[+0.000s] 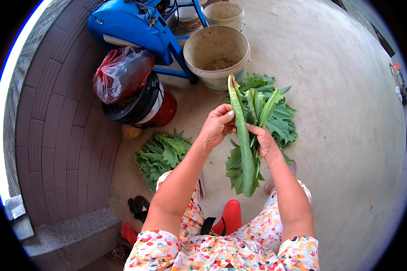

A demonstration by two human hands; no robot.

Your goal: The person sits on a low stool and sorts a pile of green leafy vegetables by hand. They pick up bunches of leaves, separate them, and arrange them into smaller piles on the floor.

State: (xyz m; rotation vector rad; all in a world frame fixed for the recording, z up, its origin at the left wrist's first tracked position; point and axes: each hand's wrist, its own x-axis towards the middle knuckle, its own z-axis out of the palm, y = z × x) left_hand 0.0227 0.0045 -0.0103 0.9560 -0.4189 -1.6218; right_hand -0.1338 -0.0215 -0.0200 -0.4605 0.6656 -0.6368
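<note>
In front of me my left hand [219,124] pinches the side of a long green leaf or stalk [243,145], its thumb lying against the edge. It runs from a pale, browned upper end down to a rounded lower end. My right hand [264,139] grips the same bundle from the other side, partly hidden behind it. Broad lobed leaves [234,166] hang below the hands, close against the long piece. Just beyond the hands, a pile of large green leaves [281,122] with pale midribs rests on the floor. A second leaf pile [162,154] lies left of my left forearm.
Beyond the leaves stands a dirty plastic bucket [203,67], with more buckets [224,13] behind. A blue machine [132,27] is at upper left. By the tiled wall [64,128], a plastic bag [122,74] sits on a lidded red bucket [166,108]. Black shoes [139,207] lie lower left.
</note>
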